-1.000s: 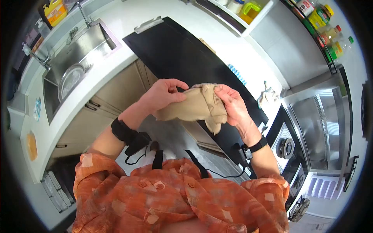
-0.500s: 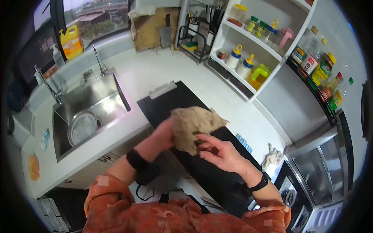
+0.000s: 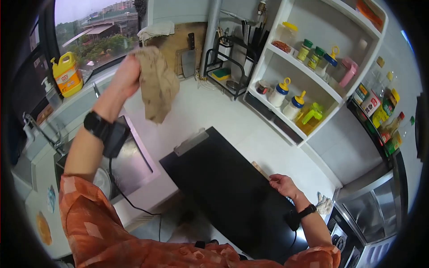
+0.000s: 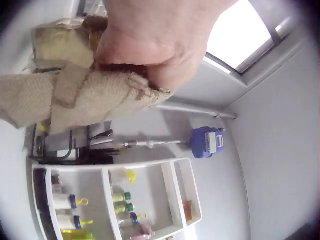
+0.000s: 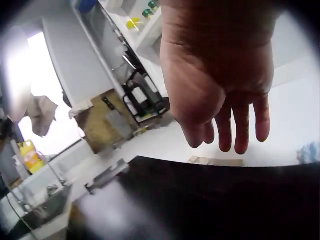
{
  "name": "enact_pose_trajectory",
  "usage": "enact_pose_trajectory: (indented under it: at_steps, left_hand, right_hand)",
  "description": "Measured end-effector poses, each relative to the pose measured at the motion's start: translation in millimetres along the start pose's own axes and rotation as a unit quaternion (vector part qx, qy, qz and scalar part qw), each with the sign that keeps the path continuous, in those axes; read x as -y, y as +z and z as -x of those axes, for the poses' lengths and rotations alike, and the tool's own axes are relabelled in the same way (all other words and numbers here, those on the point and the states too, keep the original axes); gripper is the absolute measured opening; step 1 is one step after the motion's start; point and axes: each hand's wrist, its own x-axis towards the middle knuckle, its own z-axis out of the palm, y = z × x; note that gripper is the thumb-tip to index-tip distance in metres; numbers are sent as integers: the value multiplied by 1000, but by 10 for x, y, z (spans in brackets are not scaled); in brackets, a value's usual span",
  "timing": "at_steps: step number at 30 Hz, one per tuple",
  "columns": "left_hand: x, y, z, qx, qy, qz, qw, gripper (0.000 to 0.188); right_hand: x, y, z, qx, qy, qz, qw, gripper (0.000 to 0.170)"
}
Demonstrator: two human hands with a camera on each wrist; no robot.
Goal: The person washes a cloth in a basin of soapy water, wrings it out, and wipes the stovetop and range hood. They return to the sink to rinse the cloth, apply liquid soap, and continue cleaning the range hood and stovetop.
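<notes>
My left hand (image 3: 126, 76) is raised at the upper left in the head view and grips a tan cloth (image 3: 157, 87) by its top. The cloth hangs down with dark stains, in front of the window and the far counter; in the left wrist view its gathered edge (image 4: 145, 90) shows under the curled fingers. Over the far long edge of a black panel (image 3: 219, 178) hovers my right hand (image 3: 286, 186), holding nothing. Its fingers (image 5: 241, 130) hang loosely down in the right wrist view, near a light wooden-looking strip (image 5: 215, 161) on the counter.
A steel sink (image 3: 134, 156) lies at the left, partly behind my left forearm. Beyond the panel stand a cutting board (image 3: 174, 53) with a cleaver (image 3: 190, 56), a black rack (image 3: 230, 71) and a white spice shelf (image 3: 308, 62). A yellow jug (image 3: 67, 73) stands by the window.
The cloth, earlier between both hands over the panel, has swung up and left in my left hand. My right hand has let it go and moved right. The head view has tilted up.
</notes>
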Motion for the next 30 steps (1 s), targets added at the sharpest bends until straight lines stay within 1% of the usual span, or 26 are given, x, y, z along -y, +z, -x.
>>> enact_pose_trajectory:
  at_steps: [1,2,3,4,5,6,7,8,10,11,12,14,15,16,18,19,20,22,23,24,26,27,28,29,30]
  left_hand:
    - [-72,-20,-238,-1,21,5,1000,20]
    - [-84,-112,-548,1,22,9,1000,20]
    - [-84,-226,-883,20,34,-28,999,18]
    - [-71,-285,-1168,40,44,-67,996,16]
    - [-66,-250,-1372,45,40,-65,996,16]
    - [-76,-182,-1555,17,33,-57,998,16]
    - [-60,-105,-1721,-11,24,-48,999,15]
    - [9,-67,-1928,-7,19,-45,999,15]
    - [149,12,-2304,-43,37,-37,998,18]
    - [227,121,-2408,-51,53,-14,997,21]
    - [314,202,-2523,-49,50,-11,998,21]
    - [528,363,-2773,-24,40,4,999,16]
    - [681,427,-2960,-15,57,-10,998,19]
    - [848,477,-3127,-9,54,-6,998,19]
    - [1031,740,-3209,-23,31,1,999,22]
    - [1122,861,-3211,-25,19,3,1000,26]
    - [1287,889,-3380,-22,13,5,1000,26]
    - [1713,955,-3793,19,51,-90,994,27]
    - [1735,1047,-3786,23,42,-57,997,22]
    - [1767,1137,-3810,27,36,-54,998,22]
    - [1877,1312,-3916,-8,74,-196,978,24]
    - [1944,1371,-4008,-2,70,-194,978,24]
    - [1981,1415,-4103,-6,80,-239,968,26]
    - [2034,1454,-4229,-11,92,-284,954,27]
    - [2077,1494,-4329,-2,91,-282,955,27]
  right_hand:
    - [-49,-34,-182,-4,2,4,1000,35]
    - [-104,-54,-353,-16,13,106,994,39]
    - [-155,-64,-522,-28,25,206,978,43]
    - [-227,-52,-687,-30,29,205,978,43]
    - [-313,-23,-825,-37,49,243,968,46]
    - [-209,-15,-883,-43,69,282,956,50]
    - [-101,-47,-948,-21,147,260,954,54]
    - [-29,-45,-976,-19,154,260,953,54]
    - [62,-43,-1047,-24,172,290,941,57]
    - [101,-40,-1055,-23,177,290,940,57]
    - [134,-40,-1061,-16,183,288,940,59]
    - [178,4,-1040,-12,195,284,939,61]
    - [173,80,-989,-40,184,280,941,63]
    - [184,132,-949,-68,172,277,943,65]
    - [205,138,-919,-70,187,277,940,66]
    - [166,154,-909,-81,170,287,939,66]
    - [135,166,-905,-92,153,296,938,66]
    - [112,205,-904,-96,154,312,933,65]
    - [94,226,-900,-106,147,320,930,64]
    - [77,242,-903,-117,139,328,927,63]
    - [40,275,-909,-120,143,326,927,63]
    - [21,295,-912,-128,140,325,927,63]
    - [-17,318,-904,-129,147,322,926,63]
    - [-64,347,-901,-143,134,311,930,63]
    - [-81,366,-904,-157,121,300,933,63]
